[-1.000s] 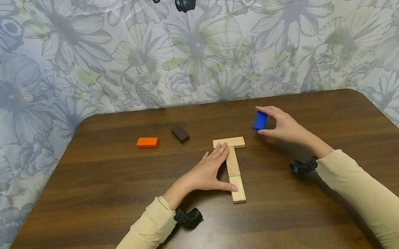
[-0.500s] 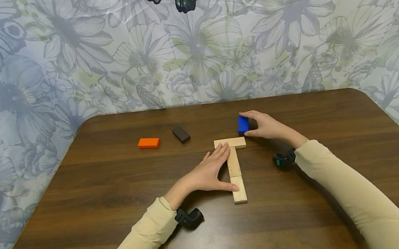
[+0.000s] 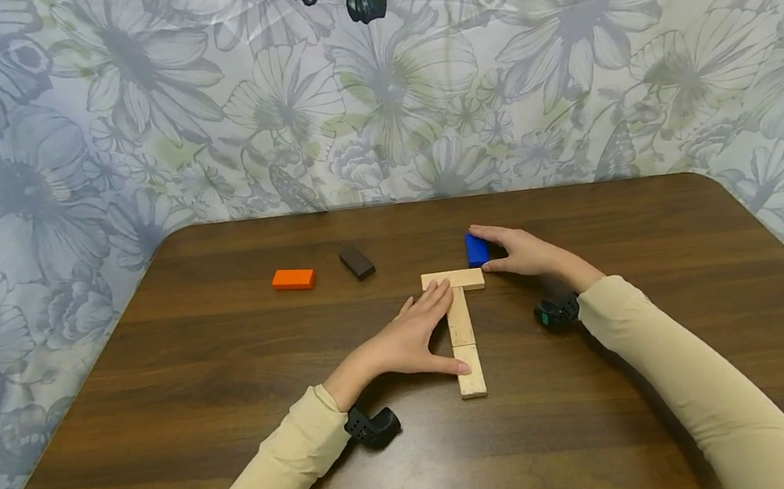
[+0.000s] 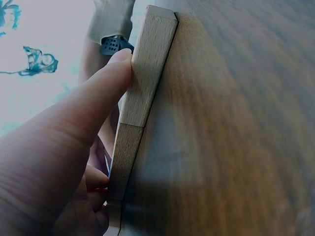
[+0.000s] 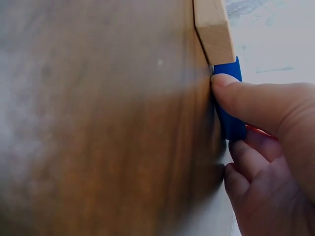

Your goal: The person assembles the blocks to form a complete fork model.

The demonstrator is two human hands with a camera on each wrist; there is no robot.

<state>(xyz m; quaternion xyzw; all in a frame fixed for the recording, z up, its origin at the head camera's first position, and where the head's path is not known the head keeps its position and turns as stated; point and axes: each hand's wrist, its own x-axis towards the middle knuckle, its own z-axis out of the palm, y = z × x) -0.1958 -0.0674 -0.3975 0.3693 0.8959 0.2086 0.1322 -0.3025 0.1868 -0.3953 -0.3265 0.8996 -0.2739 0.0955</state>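
Observation:
Three plain wooden blocks lie flat in a T: a crosswise block (image 3: pixel 469 279) at the far end, then a middle block (image 3: pixel 460 322) and a near block (image 3: pixel 473 386) end to end. My left hand (image 3: pixel 409 345) rests along their left side, fingertips at the top joint, its thumb (image 4: pixel 115 71) on the near block. A blue block (image 3: pixel 476 251) stands on the table behind the crosswise block's right end, close against it. Pinching that blue block (image 5: pixel 232 123) from the right is my right hand (image 3: pixel 530 249), thumb on its near side.
An orange block (image 3: pixel 293 280) and a dark brown block (image 3: pixel 357 264) lie apart at the back left of the brown table (image 3: pixel 215 367). A flower-patterned wall covering (image 3: pixel 389 112) rises behind the table's far edge.
My right hand has brought the blue block leftward and down to the table behind the crosswise block. The left hand and wooden blocks have stayed in place.

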